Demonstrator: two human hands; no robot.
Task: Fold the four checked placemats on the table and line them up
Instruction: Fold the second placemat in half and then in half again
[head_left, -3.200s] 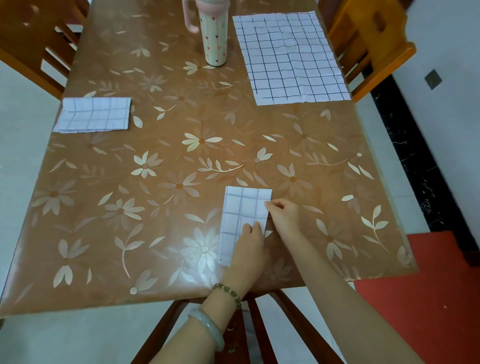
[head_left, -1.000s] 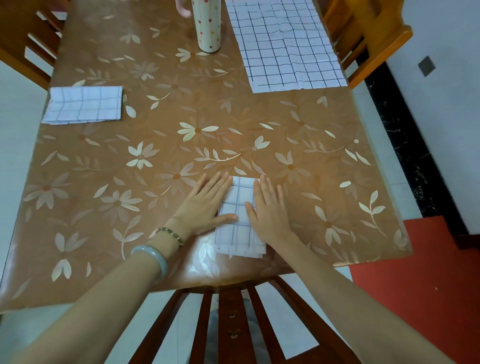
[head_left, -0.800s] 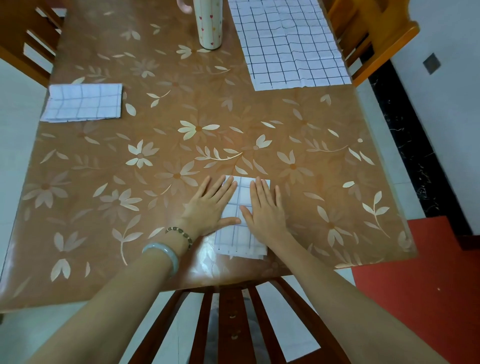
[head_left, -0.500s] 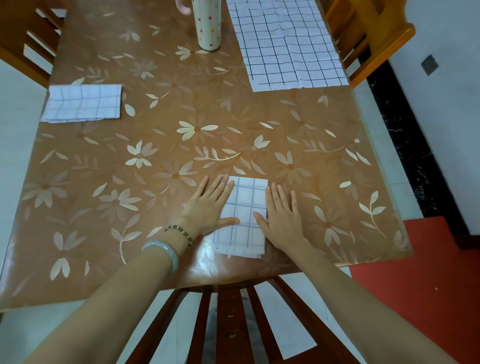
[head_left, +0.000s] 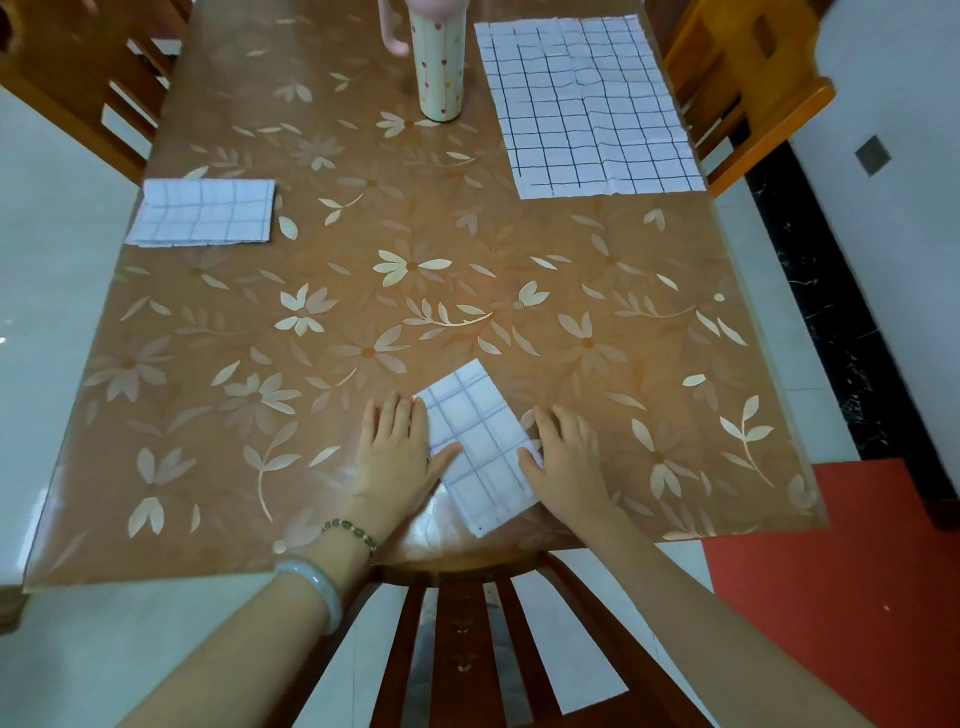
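A small folded checked placemat lies near the front edge of the table, turned at an angle. My left hand lies flat at its left side, thumb on the cloth. My right hand lies flat at its right side, thumb touching the edge. Another folded placemat sits at the table's left edge. An unfolded placemat is spread flat at the far right.
A tall cream tumbler with small hearts and a pink handle stands at the far centre. Wooden chairs stand at the far left, far right and right below me. A red mat lies on the floor.
The folded placemat between my hands has turned, its far end swinging left. My hands have slid apart from its top to its two sides.
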